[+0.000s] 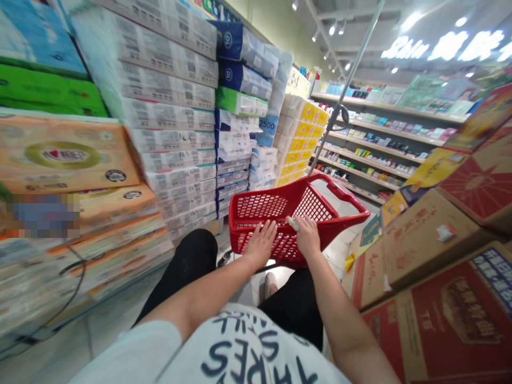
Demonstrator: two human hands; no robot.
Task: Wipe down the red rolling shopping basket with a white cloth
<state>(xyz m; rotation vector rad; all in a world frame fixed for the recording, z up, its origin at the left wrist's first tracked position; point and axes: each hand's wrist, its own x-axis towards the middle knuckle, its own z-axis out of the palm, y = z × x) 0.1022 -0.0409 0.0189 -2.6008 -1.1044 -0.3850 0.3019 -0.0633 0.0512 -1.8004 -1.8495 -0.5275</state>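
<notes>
A red plastic shopping basket point(340, 205) stands on the floor in the aisle in front of me, with a long metal pull handle point(349, 80) rising up and to the right. My left hand point(261, 241) lies on the basket's near wall with its fingers spread. My right hand point(307, 234) rests on the near rim beside it, fingers curled around a small white crumpled thing point(292, 222). My black trouser legs and white printed shirt fill the bottom of the view.
Tall stacks of packaged tissue and paper goods point(172, 122) line the left side. Red and brown cardboard cartons point(444, 298) crowd the right side. Store shelves with small products point(372, 154) run across the back. The tiled aisle floor point(100, 330) is narrow.
</notes>
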